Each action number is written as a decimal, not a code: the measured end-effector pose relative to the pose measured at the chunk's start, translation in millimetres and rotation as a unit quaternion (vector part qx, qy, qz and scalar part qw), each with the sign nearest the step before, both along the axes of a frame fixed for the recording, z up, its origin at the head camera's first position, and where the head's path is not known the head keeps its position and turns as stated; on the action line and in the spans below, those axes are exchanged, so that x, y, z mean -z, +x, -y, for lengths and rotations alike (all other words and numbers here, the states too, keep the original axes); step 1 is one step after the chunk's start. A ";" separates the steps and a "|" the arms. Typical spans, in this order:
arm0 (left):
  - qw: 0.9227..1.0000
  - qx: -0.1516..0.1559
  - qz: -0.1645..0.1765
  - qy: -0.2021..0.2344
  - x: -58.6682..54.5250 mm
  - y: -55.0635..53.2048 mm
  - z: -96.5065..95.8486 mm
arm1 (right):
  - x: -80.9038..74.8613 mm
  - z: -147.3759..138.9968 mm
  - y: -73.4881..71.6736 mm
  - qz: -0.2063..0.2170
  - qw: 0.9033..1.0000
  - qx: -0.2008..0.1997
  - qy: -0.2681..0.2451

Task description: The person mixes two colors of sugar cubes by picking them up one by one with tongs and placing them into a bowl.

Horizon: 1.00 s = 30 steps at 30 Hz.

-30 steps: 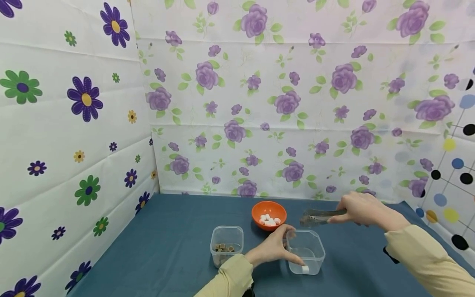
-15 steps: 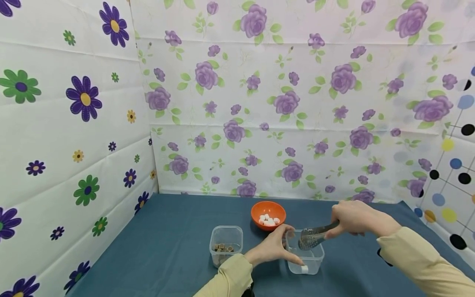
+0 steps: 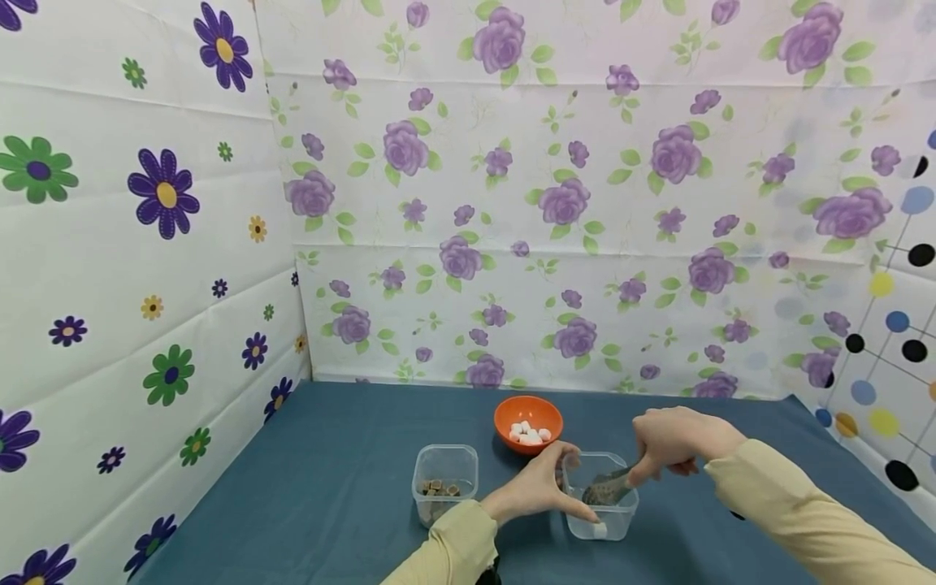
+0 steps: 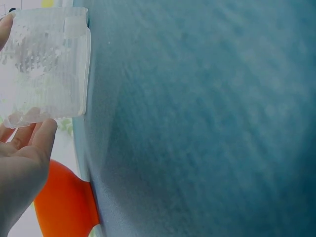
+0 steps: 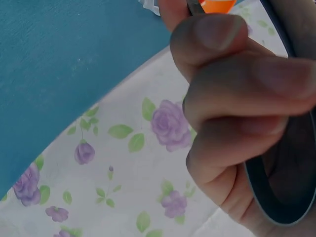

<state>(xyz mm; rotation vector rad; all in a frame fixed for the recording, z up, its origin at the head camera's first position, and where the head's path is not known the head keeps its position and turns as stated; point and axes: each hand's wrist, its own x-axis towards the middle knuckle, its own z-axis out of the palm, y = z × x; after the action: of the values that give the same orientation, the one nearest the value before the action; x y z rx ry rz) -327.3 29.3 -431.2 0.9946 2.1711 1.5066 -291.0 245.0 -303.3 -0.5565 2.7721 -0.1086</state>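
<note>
Currently, the right hand (image 3: pixel 676 443) curls round grey tongs (image 3: pixel 608 488), slanting leftward and nearward into the clear plastic container (image 3: pixel 621 523); the left hand (image 3: pixel 537 487) grips its left side, thumb beside the white marshmallow-like piece (image 3: pixel 600 530), nearward of the tongs' tips.

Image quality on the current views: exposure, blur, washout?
Head: bright, fairly even light, floral backdrop crisp. Left wrist: clear container in the left hand looks pale and washed out; blue cloth soft, darkening toward the right edge. Right wrist: right hand large and dim, darker than the backdrop; tongs barely visible.
</note>
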 end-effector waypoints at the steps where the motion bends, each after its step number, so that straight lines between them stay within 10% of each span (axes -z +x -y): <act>1: 1.000 -0.001 0.000 0.000 0.2 0.0 0.0 | 0.5 1.0 0.0 0.001 1.000 0.002 0.003; 30: 1.000 -0.005 -0.018 -0.007 1.3 -0.5 -0.5 | 1.0 25.9 2.9 0.007 0.998 -0.031 0.059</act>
<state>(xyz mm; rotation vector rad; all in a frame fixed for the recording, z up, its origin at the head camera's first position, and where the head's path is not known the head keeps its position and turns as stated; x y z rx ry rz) -327.8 29.8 -432.5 1.0164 2.2107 1.4872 -288.1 219.1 -304.2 -0.6068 2.7228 0.0643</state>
